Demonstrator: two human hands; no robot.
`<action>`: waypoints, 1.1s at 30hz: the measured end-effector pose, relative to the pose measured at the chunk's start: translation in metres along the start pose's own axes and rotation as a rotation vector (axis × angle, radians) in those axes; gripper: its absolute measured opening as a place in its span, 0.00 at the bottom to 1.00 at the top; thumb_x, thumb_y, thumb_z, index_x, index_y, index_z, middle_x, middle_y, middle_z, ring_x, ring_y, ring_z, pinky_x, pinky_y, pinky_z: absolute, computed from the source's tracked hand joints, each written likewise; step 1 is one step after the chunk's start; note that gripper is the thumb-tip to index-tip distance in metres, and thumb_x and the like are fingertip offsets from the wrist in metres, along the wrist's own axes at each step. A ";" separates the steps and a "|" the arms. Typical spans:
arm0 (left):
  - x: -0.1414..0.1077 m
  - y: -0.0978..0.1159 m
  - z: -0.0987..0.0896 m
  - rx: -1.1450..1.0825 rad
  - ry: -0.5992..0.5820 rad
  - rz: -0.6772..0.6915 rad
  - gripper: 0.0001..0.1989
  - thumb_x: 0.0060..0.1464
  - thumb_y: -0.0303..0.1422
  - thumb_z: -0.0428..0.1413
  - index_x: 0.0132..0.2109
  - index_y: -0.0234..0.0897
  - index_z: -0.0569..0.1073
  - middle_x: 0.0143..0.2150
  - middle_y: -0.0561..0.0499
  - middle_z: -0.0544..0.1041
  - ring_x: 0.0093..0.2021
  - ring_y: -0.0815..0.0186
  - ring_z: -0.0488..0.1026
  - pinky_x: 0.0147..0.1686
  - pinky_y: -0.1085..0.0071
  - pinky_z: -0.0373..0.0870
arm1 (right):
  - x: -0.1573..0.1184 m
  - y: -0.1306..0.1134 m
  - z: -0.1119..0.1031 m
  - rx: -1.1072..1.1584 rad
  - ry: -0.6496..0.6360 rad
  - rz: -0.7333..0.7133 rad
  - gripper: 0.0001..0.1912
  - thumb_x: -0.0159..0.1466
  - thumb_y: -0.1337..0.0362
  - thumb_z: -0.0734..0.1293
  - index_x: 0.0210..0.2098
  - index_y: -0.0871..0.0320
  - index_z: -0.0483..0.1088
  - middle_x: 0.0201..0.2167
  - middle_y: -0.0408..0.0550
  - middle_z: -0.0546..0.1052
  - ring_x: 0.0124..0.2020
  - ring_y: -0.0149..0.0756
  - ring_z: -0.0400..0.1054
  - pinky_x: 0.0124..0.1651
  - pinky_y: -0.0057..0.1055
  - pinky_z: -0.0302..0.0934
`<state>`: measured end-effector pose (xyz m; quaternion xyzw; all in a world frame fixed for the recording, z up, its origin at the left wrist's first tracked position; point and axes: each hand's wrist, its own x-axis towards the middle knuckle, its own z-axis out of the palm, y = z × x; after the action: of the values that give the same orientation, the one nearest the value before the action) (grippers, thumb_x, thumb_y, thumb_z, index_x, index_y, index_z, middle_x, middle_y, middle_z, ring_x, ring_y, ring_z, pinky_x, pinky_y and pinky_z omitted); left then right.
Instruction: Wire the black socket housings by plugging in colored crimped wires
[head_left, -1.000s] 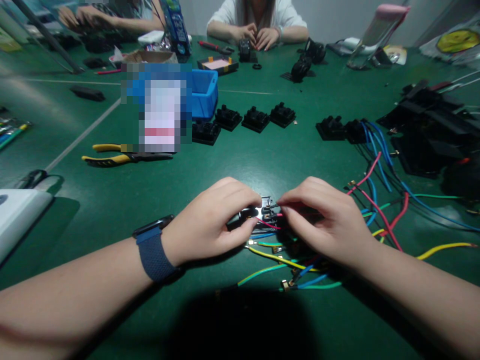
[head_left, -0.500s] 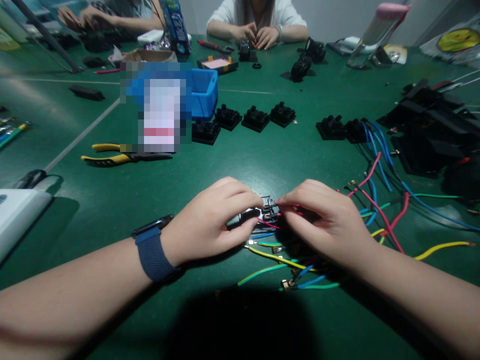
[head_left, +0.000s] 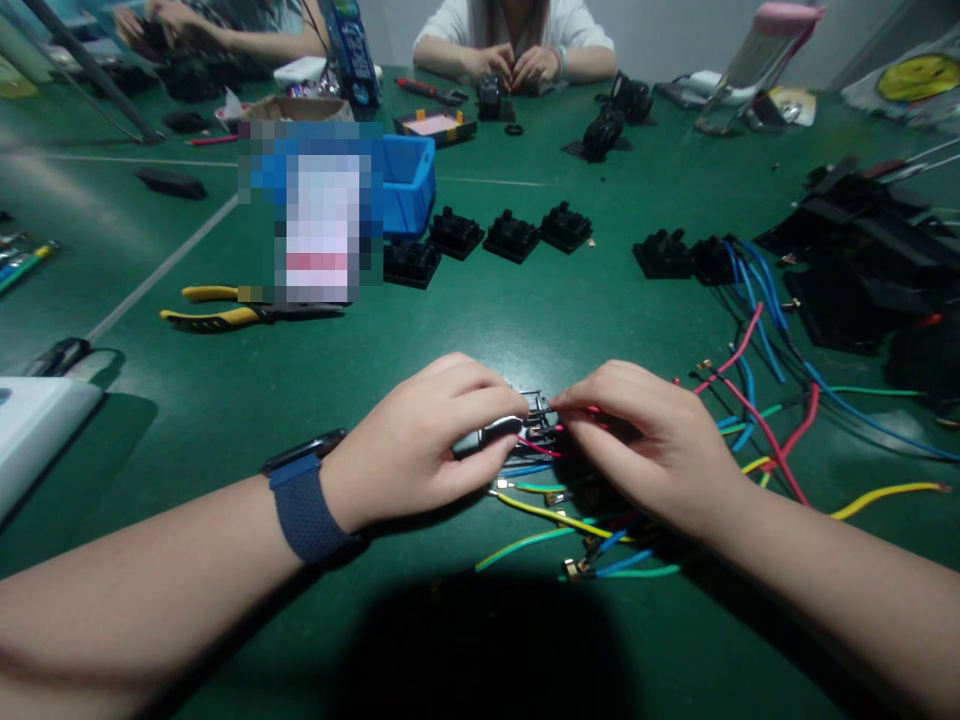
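Note:
My left hand, with a dark blue watch strap at the wrist, is closed around the left side of a small black plastic part with metal contacts. Much of that part is covered by my fingers. From the right, my right hand pinches at the part's upper right edge, where a red wire shows by the fingertips. A second thin red wire crosses the part near my left thumb. Yellow, green and blue wires with metal terminals lie below and under my right hand.
Yellow-handled pliers lie at left, near a blurred-out patch and a blue bin. Several black socket-like parts stand in a row. Loose coloured wires and a black pile occupy the right. Two people sit across the table.
My hands hold almost the same position, with only a slight shift at the fingertips. At the far left, a co-worker's hands have moved a little.

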<state>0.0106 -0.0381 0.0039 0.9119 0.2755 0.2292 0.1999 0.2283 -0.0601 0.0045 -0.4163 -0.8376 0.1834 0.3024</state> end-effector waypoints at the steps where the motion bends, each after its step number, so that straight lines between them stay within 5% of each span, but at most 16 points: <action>1: 0.000 0.000 0.000 0.000 0.000 0.000 0.11 0.56 0.28 0.53 0.47 0.33 0.72 0.41 0.48 0.73 0.42 0.65 0.67 0.44 0.67 0.64 | 0.000 0.000 0.000 0.002 0.001 0.000 0.08 0.60 0.75 0.61 0.33 0.59 0.70 0.27 0.45 0.73 0.30 0.33 0.64 0.34 0.32 0.58; 33: 0.001 0.000 0.000 0.015 -0.001 0.000 0.11 0.55 0.27 0.53 0.46 0.33 0.73 0.41 0.47 0.73 0.42 0.64 0.67 0.44 0.67 0.65 | 0.000 -0.001 -0.002 -0.032 -0.014 0.000 0.08 0.60 0.75 0.61 0.32 0.59 0.69 0.26 0.46 0.73 0.29 0.34 0.64 0.33 0.32 0.57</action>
<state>0.0109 -0.0376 0.0044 0.9136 0.2770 0.2267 0.1930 0.2288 -0.0611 0.0066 -0.4196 -0.8426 0.1730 0.2899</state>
